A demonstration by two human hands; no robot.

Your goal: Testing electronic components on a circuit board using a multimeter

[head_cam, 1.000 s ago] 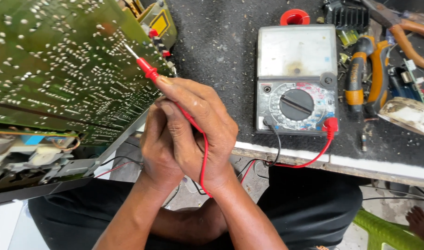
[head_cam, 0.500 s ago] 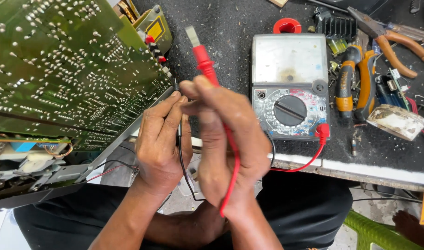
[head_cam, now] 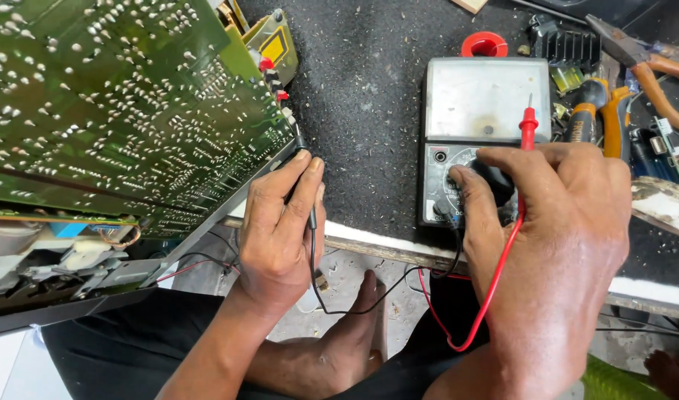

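My left hand [head_cam: 280,222] grips a black test probe [head_cam: 304,174] whose tip rests at the lower right edge of a large green circuit board [head_cam: 117,111]. My right hand [head_cam: 554,230] lies on the grey analog multimeter [head_cam: 484,104]. It holds the red test probe [head_cam: 528,126] upright between the fingers while thumb and fingers sit on the meter's black dial [head_cam: 495,181]. Red and black leads [head_cam: 487,296] hang from the meter below the bench edge.
On the black mat [head_cam: 369,111] at the right lie orange-handled pliers [head_cam: 650,67], an orange-and-black tool [head_cam: 598,111], a red ring [head_cam: 484,43], a black heat sink [head_cam: 569,48] and small parts. My bare foot [head_cam: 369,304] shows below the bench.
My hands have come apart. The right hand carried the red probe from the board over to the meter's dial. The left hand now holds the black probe at the board's edge.
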